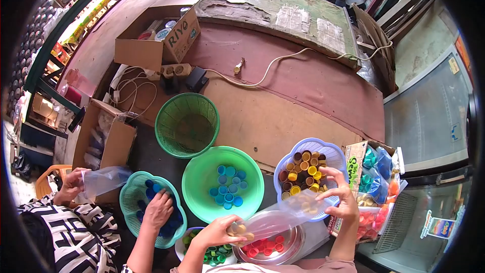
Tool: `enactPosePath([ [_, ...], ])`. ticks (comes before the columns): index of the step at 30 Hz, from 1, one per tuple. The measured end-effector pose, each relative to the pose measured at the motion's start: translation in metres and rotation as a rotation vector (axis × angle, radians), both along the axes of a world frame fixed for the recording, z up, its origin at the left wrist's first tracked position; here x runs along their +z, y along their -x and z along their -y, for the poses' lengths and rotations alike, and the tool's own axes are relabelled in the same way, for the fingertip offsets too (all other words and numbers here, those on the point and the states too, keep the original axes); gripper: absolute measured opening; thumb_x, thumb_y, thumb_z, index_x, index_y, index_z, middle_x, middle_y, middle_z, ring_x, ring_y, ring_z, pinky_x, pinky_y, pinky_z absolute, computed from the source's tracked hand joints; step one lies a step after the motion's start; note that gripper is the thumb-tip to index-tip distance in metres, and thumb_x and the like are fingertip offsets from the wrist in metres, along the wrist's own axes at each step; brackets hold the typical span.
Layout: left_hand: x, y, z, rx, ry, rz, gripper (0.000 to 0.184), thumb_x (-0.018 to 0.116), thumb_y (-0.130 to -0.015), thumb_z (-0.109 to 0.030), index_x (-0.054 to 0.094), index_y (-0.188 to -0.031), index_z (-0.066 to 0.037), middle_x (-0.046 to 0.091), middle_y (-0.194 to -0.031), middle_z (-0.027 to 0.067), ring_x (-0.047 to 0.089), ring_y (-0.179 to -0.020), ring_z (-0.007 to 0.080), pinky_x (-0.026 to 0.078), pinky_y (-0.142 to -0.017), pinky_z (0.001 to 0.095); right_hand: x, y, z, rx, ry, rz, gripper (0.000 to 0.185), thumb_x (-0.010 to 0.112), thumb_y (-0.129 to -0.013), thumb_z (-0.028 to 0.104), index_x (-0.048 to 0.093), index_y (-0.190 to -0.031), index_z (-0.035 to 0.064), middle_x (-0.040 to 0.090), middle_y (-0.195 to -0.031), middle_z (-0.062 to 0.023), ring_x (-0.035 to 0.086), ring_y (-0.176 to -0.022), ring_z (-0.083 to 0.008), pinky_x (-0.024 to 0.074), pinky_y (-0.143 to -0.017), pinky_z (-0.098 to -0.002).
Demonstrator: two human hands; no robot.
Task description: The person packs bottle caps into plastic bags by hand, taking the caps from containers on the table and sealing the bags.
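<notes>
A long clear plastic bag (275, 220) stretches between my two hands. My left hand (218, 232) is closed around its lower end, where a few pale yellowish caps (241, 231) lie inside. At the other end, my right hand (343, 198) grips the bag near its mouth, fingers curled on the film. Just behind that hand stands a lavender basket (279, 174) of yellow and brown bottle caps (306, 166). Below the bag, a metal bowl (301, 250) holds red caps (265, 246). Green caps (218, 255) fill a white bowl (180, 246), partly hidden by my left forearm.
A co-worker's hand (159, 211) reaches into a teal basket (129, 192) of dark blue caps; their other hand (70, 186) holds a clear bag (103, 179). Nearby are a green basin (191, 202) with blue caps, a green basket (160, 126), cartons (139, 50) and a power cable (268, 73).
</notes>
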State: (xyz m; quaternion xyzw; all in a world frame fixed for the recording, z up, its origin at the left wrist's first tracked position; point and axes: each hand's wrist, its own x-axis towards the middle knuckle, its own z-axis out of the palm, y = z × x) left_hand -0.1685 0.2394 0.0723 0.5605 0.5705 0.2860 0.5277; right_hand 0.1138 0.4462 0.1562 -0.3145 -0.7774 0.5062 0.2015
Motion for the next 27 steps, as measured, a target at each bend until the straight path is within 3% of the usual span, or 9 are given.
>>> enactPosePath([
  [1, 0.003, -0.002, -0.002, -0.020, 0.006, -0.014, 0.049, 0.078, -0.063, -0.032, 0.057, -0.096, -0.002, 0.059, -0.081, 0.0108, 0.059, -0.073, 0.0227, 0.046, -0.065, 0.0311, -0.006, -0.002, -0.005, 0.098, -0.017, 0.044, 0.038, 0.077, -0.054, 0.041, 0.072, -0.085, 0.0196, 0.038, -0.134, -0.0150, 0.025, -0.127, -0.0344, 0.0220, -0.100, -0.0507],
  [4, 0.008, -0.005, -0.006, -0.107, 0.067, -0.019, 0.052, 0.075, -0.066, -0.033, 0.055, -0.100, 0.000, 0.059, -0.089, 0.0128, 0.058, -0.081, 0.0271, 0.047, -0.071, 0.0331, 0.002, 0.012, -0.006, 0.269, 0.015, 0.086, 0.041, 0.078, -0.054, 0.042, 0.072, -0.087, 0.0195, 0.037, -0.135, -0.0139, 0.023, -0.128, -0.0371, 0.0179, -0.102, -0.0515],
  [8, 0.000, -0.010, -0.003, -0.141, 0.028, -0.006, 0.053, 0.075, -0.066, -0.033, 0.055, -0.102, 0.000, 0.058, -0.092, 0.0144, 0.058, -0.083, 0.0285, 0.047, -0.073, 0.0337, 0.010, 0.024, -0.005, 0.382, 0.159, 0.019, 0.024, 0.072, -0.068, 0.021, 0.070, -0.089, 0.0096, 0.058, -0.113, -0.0130, 0.047, -0.113, -0.0294, 0.0346, -0.096, -0.0420],
  [9, 0.000, -0.010, -0.002, -0.146, 0.022, -0.001, 0.053, 0.075, -0.066, -0.033, 0.055, -0.102, 0.000, 0.058, -0.092, 0.0147, 0.058, -0.083, 0.0285, 0.047, -0.073, 0.0339, 0.010, 0.029, -0.002, 0.324, 0.116, -0.038, 0.018, 0.068, -0.070, 0.006, 0.069, -0.087, 0.0034, 0.065, -0.095, -0.0114, 0.060, -0.094, -0.0235, 0.0458, -0.083, -0.0331],
  [13, -0.001, -0.011, -0.002, -0.119, 0.013, 0.039, 0.052, 0.075, -0.066, -0.034, 0.055, -0.102, -0.001, 0.059, -0.090, 0.0150, 0.058, -0.083, 0.0284, 0.047, -0.072, 0.0341, 0.001, 0.025, 0.005, 0.114, 0.123, -0.079, 0.020, 0.067, -0.066, -0.006, 0.068, -0.085, 0.0020, 0.065, -0.084, -0.0114, 0.063, -0.076, -0.0184, 0.0498, -0.067, -0.0260],
  [20, 0.003, -0.013, -0.001, -0.106, 0.032, 0.023, 0.051, 0.075, -0.066, -0.033, 0.055, -0.100, -0.001, 0.059, -0.087, 0.0139, 0.058, -0.079, 0.0281, 0.047, -0.070, 0.0339, -0.014, 0.017, 0.011, -0.075, 0.085, -0.179, 0.022, 0.068, -0.065, -0.007, 0.069, -0.084, 0.0042, 0.064, -0.078, -0.0090, 0.062, -0.072, -0.0156, 0.0488, -0.064, -0.0260],
  [27, 0.001, -0.016, 0.003, -0.058, 0.029, -0.086, 0.051, 0.072, -0.068, -0.036, 0.054, -0.100, -0.001, 0.058, -0.088, 0.0146, 0.058, -0.081, 0.0300, 0.047, -0.070, 0.0358, -0.007, 0.020, 0.019, -0.212, 0.032, -0.039, 0.016, 0.074, -0.064, 0.009, 0.069, -0.079, 0.0050, 0.052, -0.076, -0.0042, 0.051, -0.074, -0.0140, 0.0415, -0.066, -0.0262],
])
